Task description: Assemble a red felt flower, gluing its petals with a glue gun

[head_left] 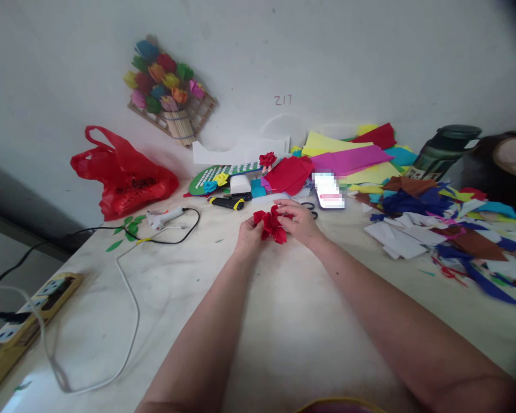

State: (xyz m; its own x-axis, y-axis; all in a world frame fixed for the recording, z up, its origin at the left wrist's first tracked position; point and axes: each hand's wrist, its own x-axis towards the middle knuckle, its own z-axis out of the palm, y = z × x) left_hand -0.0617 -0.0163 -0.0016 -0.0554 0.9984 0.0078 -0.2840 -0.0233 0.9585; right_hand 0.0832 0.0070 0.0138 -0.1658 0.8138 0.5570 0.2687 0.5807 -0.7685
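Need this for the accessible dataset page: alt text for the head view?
Two bare hands, left hand and right hand, hold a crumpled red paper flower over a pale table. Around it lie a glue gun, a red plastic bag and coloured paper scraps.

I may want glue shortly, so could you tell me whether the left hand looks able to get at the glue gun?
Probably yes: the glue gun lies on bare table left of the left hand, nothing between, though that hand holds the red paper flower.
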